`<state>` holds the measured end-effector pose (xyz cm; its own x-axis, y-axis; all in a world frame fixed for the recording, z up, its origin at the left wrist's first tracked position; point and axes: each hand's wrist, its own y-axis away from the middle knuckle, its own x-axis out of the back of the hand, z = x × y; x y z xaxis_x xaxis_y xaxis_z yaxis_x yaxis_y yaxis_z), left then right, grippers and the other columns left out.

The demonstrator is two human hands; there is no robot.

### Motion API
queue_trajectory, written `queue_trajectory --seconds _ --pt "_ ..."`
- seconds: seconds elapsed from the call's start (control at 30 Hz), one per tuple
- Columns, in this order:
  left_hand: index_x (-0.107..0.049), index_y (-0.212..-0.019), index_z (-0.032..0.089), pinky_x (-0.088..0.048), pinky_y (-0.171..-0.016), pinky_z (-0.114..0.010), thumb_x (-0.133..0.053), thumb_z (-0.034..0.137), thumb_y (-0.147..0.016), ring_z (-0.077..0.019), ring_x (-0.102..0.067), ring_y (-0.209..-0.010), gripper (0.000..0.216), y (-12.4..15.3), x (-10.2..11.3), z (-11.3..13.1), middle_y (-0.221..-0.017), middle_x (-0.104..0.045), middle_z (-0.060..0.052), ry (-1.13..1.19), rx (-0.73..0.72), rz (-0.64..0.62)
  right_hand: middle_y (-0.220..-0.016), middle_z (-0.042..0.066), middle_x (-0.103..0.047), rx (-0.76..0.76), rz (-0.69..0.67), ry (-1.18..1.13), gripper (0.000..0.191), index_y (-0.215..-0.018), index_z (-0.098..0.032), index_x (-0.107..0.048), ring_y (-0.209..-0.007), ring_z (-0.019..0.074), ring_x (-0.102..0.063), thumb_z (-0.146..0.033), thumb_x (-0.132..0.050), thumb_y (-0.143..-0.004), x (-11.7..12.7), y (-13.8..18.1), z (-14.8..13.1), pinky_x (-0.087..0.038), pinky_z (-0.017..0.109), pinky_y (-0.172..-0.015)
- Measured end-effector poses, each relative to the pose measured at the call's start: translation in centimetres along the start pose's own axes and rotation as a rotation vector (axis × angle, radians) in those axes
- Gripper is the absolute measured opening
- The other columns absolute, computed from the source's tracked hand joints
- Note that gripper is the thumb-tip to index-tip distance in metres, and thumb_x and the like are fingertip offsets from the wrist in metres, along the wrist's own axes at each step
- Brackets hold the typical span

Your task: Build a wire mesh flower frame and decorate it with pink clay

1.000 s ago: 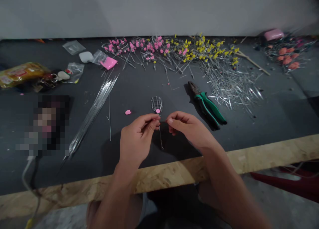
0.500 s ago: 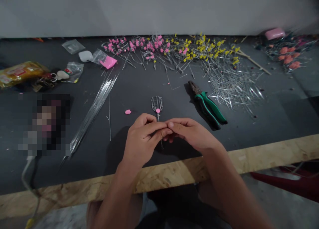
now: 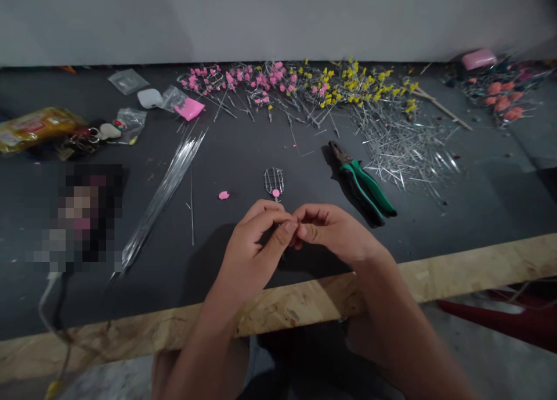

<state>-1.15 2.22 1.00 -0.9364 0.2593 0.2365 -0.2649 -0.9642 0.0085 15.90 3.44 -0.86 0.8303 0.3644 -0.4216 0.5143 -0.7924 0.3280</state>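
Observation:
My left hand and my right hand meet fingertip to fingertip above the table. Both are closed in a pinch, and whatever lies between the fingertips is too small or hidden to make out. Just beyond them lies a small racket-shaped piece of bent wire with a pink dot at its neck; my hands cover its handle. A little lump of pink clay rests to the left of it. To the right are pliers with green and black handles, lying on the table.
Straight wires lie bundled at left. Along the back spread wire pieces with pink tips and yellow tips, beside a heap of loose wires. A pink clay bag and a white case sit back left.
My left thumb has straightened and shifted up against the right fingertips. My hands have turned slightly and now cover more of the wire racket's handle. Things on the table have stayed put.

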Motion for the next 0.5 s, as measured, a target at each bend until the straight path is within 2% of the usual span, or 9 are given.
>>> queue_trajectory --seconds 0.17,0.23,0.37,0.5 --pt "-0.07 -0.095 0.027 -0.053 -0.064 -0.021 -0.058 0.032 -0.088 -0.0109 -0.061 -0.077 0.014 -0.1 -0.3 0.0 -0.094 -0.061 -0.002 0.087 0.048 0.001 -0.07 -0.002 -0.062 0.025 0.038 -0.013 0.021 -0.079 -0.019 -0.064 -0.065 0.0094 -0.056 -0.035 -0.076 -0.072 0.0 0.0 0.0 -0.047 0.025 -0.066" --pt "-0.069 -0.1 0.027 -0.055 -0.072 -0.025 -0.056 0.037 -0.089 -0.0134 -0.062 -0.084 0.019 0.0 -0.7 -0.2 -0.099 -0.063 -0.003 0.133 0.054 0.056 -0.071 -0.002 -0.063 0.029 0.04 0.016 0.018 -0.08 -0.019 -0.064 -0.065 0.0094 -0.056 -0.033 -0.074 -0.074 -0.3 0.1 0.1 -0.047 0.026 -0.068" --pt "-0.064 -0.113 0.03 -0.047 -0.098 -0.035 -0.041 0.046 -0.094 -0.018 -0.058 -0.11 0.034 0.4 -1.9 -1.0 -0.12 -0.062 -0.004 0.243 0.054 0.156 -0.077 -0.001 -0.063 -0.013 -0.001 0.119 0.011 -0.081 -0.019 -0.066 -0.072 0.0101 -0.056 -0.029 -0.07 -0.078 -1.6 0.3 0.2 -0.045 0.026 -0.072" --pt "-0.064 -0.114 0.027 -0.045 -0.102 -0.039 -0.026 0.054 -0.095 -0.02 -0.058 -0.113 0.05 0.7 -2.7 -1.4 -0.124 -0.062 -0.006 0.291 0.068 0.115 -0.075 -0.002 -0.061 -0.015 -0.007 0.143 0.01 -0.078 -0.018 -0.063 -0.071 0.0104 -0.055 -0.027 -0.067 -0.079 -2.9 0.4 0.3 -0.044 0.025 -0.069"
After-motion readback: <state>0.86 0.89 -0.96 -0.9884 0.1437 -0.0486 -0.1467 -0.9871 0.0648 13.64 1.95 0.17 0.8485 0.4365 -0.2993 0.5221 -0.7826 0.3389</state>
